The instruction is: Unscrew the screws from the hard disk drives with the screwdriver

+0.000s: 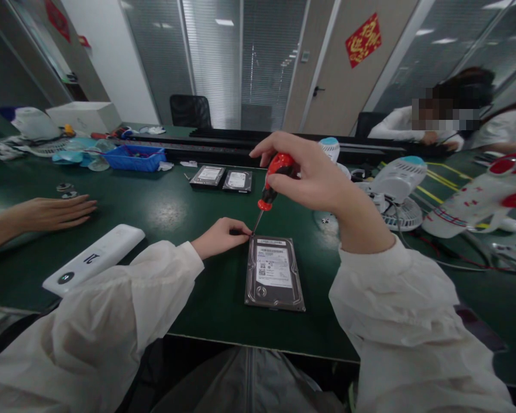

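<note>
A hard drive [274,275] lies label up on the green table, close to its front edge. My right hand [312,178] is closed round the red and black handle of a screwdriver [264,205], held at a slant. Its shaft runs down to the drive's far left corner. At that same corner my left hand [223,236] pinches thumb and forefinger together by the screwdriver's tip. Whatever is between those fingertips is too small to make out. Two more hard drives, one [207,175] beside the other [238,180], lie farther back.
Another person's hand [64,212] rests flat at the left, near a white power bank [94,258]. A blue tray [135,158] sits at the back left. To the right are a small white fan [398,195] and a white and red toy [477,198]. Co-workers sit beyond.
</note>
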A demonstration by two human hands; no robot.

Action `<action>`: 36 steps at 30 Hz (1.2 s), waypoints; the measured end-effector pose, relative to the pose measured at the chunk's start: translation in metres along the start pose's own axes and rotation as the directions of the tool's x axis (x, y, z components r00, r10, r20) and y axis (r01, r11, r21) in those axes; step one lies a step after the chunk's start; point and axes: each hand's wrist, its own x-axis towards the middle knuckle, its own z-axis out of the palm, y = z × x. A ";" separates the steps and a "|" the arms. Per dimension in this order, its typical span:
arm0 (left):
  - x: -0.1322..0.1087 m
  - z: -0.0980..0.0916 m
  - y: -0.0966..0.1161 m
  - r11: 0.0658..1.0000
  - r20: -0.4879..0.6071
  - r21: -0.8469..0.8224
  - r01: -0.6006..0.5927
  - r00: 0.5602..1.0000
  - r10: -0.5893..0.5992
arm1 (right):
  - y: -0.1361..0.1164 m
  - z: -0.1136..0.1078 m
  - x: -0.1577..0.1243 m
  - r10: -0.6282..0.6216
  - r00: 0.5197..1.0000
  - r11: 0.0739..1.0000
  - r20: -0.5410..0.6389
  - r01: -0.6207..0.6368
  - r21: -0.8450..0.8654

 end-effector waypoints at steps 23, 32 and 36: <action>0.001 0.001 -0.002 1.000 -0.002 -0.001 -0.018 1.000 0.018 | 0.001 0.001 0.000 -0.023 0.999 0.998 0.028 0.021 0.066; 0.000 0.000 0.001 1.000 0.009 0.000 -0.001 1.000 0.001 | 0.002 0.002 0.000 -0.020 1.000 1.000 0.006 0.019 0.021; 0.000 0.000 0.000 1.000 0.000 0.002 -0.010 1.000 0.010 | 0.003 0.003 0.000 -0.009 1.000 1.000 -0.006 0.009 0.005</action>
